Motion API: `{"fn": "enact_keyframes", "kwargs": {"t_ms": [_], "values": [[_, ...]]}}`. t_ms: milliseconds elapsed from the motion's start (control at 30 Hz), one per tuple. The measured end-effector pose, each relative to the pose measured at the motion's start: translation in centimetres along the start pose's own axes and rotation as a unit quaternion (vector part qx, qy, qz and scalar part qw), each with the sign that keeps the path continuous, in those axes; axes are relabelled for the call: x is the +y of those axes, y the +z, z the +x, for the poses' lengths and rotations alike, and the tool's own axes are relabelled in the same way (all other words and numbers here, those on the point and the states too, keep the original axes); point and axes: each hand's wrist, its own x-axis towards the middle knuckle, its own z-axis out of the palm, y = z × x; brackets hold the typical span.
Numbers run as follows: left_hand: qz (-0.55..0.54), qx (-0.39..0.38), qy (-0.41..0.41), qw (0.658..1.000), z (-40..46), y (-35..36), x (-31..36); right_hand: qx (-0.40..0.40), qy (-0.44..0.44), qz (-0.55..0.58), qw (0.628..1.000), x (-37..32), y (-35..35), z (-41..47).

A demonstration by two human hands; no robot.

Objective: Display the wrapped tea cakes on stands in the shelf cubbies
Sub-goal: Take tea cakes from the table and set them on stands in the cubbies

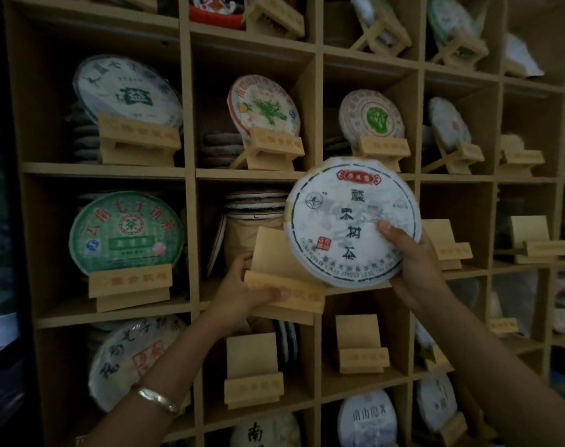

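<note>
**Cake and stand both in hand at the shelf**

Your right hand (pixel 413 262), arm raised, grips the tea cake (pixel 352 221) by its lower right edge, face toward you, upright, in front of the mid cubbies. Left hand (pixel 248 288) clasps the wooden stand (pixel 284 282) w/ thumb over its front lip, at the cubby (pixel 210 285) opening.

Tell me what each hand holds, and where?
Left hand grips the wooden stand by its front ledge; right hand grips the wrapped tea cake at its lower right edge.
</note>
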Motion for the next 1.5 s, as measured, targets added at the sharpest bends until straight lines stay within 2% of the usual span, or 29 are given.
{"fn": "enact_keyframes", "kwargs": {"t_ms": [267,967,1167,1367,1500], "values": [[-0.038,-0.058,0.002,0.998,-3.9,2.8,1.7,-0.001,-0.01,-0.005,1.0,-0.5,1.6,-0.6],[-0.109,-0.046,0.002,0.993,-5.7,3.9,4.2,-0.021,-0.013,-0.026,0.999,-1.2,1.7,-2.3],[-0.127,-0.029,-0.011,0.991,-6.1,4.5,3.6,-0.017,0.016,-0.122,0.992,-1.2,1.6,-2.7],[-0.13,-0.025,-0.037,0.991,-6.8,5.4,2.8,-0.017,0.104,-0.25,0.963,-1.9,1.1,-2.2],[-0.122,-0.025,-0.054,0.991,-7.1,5.4,2.3,0.026,0.054,-0.318,0.946,-3.0,0.6,-1.7]]}}
